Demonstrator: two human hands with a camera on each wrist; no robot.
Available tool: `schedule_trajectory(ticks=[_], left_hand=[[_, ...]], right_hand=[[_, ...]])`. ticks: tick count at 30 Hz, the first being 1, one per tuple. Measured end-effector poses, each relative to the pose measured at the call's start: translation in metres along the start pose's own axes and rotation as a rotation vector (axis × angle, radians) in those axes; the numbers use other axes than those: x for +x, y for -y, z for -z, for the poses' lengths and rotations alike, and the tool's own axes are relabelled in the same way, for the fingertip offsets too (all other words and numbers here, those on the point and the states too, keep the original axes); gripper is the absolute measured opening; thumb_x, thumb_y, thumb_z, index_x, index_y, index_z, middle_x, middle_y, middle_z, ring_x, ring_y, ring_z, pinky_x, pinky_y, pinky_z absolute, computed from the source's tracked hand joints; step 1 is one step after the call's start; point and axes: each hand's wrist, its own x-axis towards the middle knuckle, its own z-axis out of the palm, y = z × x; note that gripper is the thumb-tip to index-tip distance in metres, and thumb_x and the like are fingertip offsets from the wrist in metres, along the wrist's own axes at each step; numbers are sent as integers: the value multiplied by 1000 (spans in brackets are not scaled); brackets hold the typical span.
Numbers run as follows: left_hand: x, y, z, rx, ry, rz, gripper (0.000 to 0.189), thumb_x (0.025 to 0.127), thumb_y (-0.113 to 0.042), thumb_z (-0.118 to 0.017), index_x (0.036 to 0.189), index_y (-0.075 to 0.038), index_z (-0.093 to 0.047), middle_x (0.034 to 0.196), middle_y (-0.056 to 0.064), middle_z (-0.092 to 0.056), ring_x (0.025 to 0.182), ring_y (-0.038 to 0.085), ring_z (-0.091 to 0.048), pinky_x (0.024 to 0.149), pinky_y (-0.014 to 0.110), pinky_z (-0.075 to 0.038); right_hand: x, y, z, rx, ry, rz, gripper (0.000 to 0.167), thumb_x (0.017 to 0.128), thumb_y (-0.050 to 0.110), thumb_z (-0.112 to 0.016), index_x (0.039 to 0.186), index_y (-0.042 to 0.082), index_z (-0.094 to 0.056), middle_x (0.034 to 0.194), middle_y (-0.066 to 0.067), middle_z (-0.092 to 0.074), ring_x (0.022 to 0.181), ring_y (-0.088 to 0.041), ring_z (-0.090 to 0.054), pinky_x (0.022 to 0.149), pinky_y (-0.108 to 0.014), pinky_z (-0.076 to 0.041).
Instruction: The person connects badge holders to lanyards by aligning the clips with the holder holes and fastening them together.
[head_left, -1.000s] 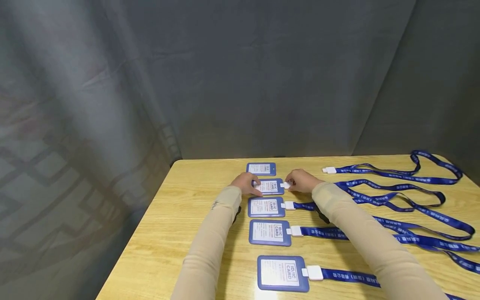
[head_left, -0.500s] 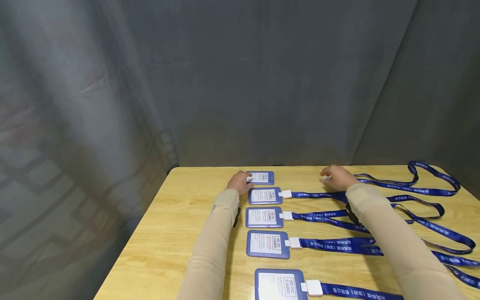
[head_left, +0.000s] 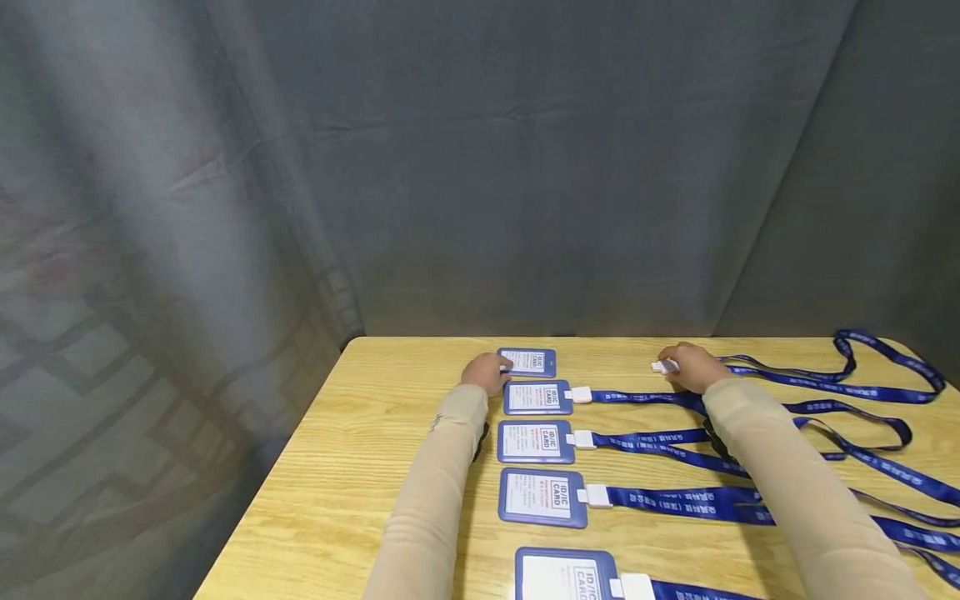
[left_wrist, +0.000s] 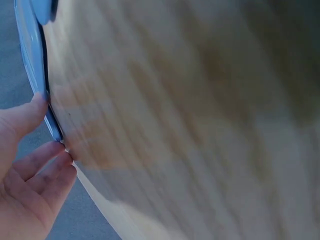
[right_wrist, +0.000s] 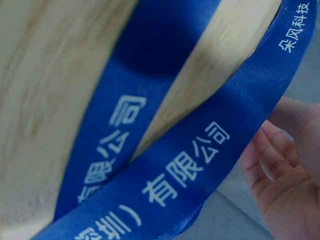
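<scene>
My left hand [head_left: 484, 373] pinches the left end of the farthest blue ID badge holder [head_left: 529, 362], which lies on the wooden table with no lanyard joined to it. In the left wrist view the thumb and fingertips of that hand [left_wrist: 35, 180] meet the edge of the badge holder [left_wrist: 34, 55]. Across a gap to the right, my right hand [head_left: 693, 367] pinches the white clip [head_left: 663, 367] of the farthest blue lanyard [head_left: 892, 393]. In the right wrist view, printed blue straps [right_wrist: 175, 175] hide part of this hand [right_wrist: 287, 170].
Several badge holders lie in a column nearer me, such as one just below [head_left: 537, 397], each joined by a white clip [head_left: 581, 395] to a blue lanyard. Their straps run right, partly under my right forearm. A grey curtain [head_left: 525, 167] hangs behind the table [head_left: 360, 417].
My hands have left the second badge holder and its clip. The left moved up to the farthest badge holder; the right moved right and took hold of the loose lanyard's clip.
</scene>
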Motion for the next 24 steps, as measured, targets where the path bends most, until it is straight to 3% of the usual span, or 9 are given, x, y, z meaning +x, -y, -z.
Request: schedule_trajectory(ticks=[9,17,24], left_hand=[[1,-5,6,93,-38,25,23,86,-20,-66,109,-20,-70,115,1,-69,105,22,-65,82,33,-55],[1,-5,7,108,-38,14,24,86,-20,-66,110,-20,-69,114,3,-69,102,21,-66,79,31,-55],[-1,-8,10,164,-37,0,21,85,-23,-67,105,-18,-72,110,1,-71,97,19,-67,77,29,-56]], right_hand=[[6,0,0,18,12,-62,24,81,1,-66,102,-9,-62,100,-28,-63,89,-38,-60,82,-51,-49],[8,1,-1,16,-19,-19,18,81,2,-67,96,-8,-63,90,-23,-65,81,-32,-60,77,-48,-50],[11,6,-2,21,2,-28,19,82,4,-67,97,-7,-62,89,-22,-64,79,-30,-59,77,-48,-50]])
